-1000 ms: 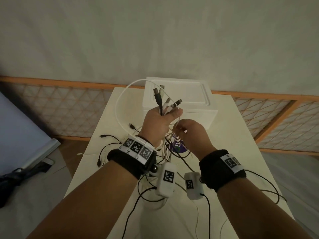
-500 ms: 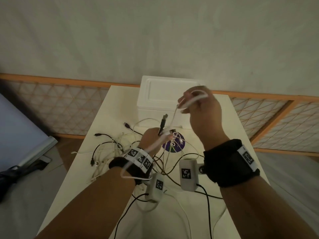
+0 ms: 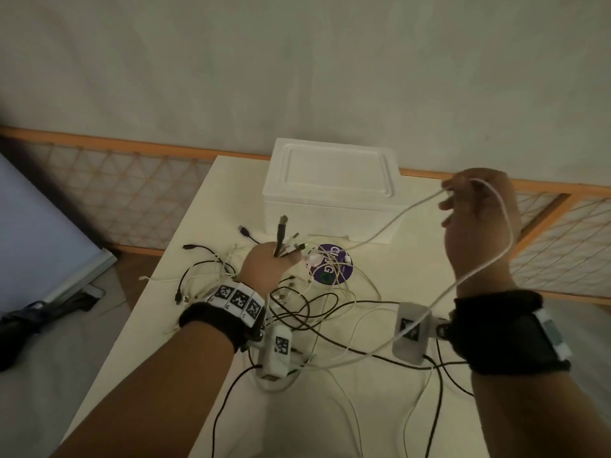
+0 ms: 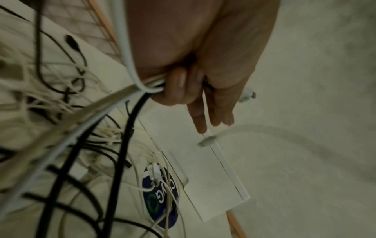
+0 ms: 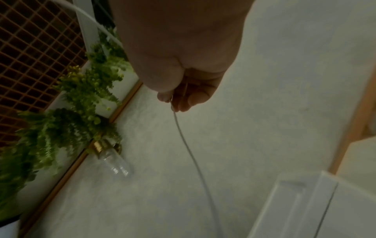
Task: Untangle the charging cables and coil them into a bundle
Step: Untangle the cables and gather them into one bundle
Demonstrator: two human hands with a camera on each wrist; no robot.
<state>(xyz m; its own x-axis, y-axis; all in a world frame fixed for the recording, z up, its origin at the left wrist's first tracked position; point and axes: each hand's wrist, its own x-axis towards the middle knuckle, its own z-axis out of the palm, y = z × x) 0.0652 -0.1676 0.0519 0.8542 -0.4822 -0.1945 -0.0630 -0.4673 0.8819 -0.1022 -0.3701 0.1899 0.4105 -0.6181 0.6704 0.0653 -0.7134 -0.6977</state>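
my right fingers [image 3: 447, 203] pinch one white cable [image 3: 390, 226] raised off the table [image 3: 380, 408], left hand [image 3: 271, 264] clutching gathered plug ends [image 3: 287, 239]; most cables [image 3: 304, 312] lie tangled, coiling not begun.

A white foam box [image 3: 329, 190] sits on the desk [image 3: 198, 200] beyond the left hand [image 3: 267, 266] — a round purple sticker [image 3: 334, 264] just right of it. Green foliage [image 5: 67, 104] shows past the right hand [image 3: 479, 223].
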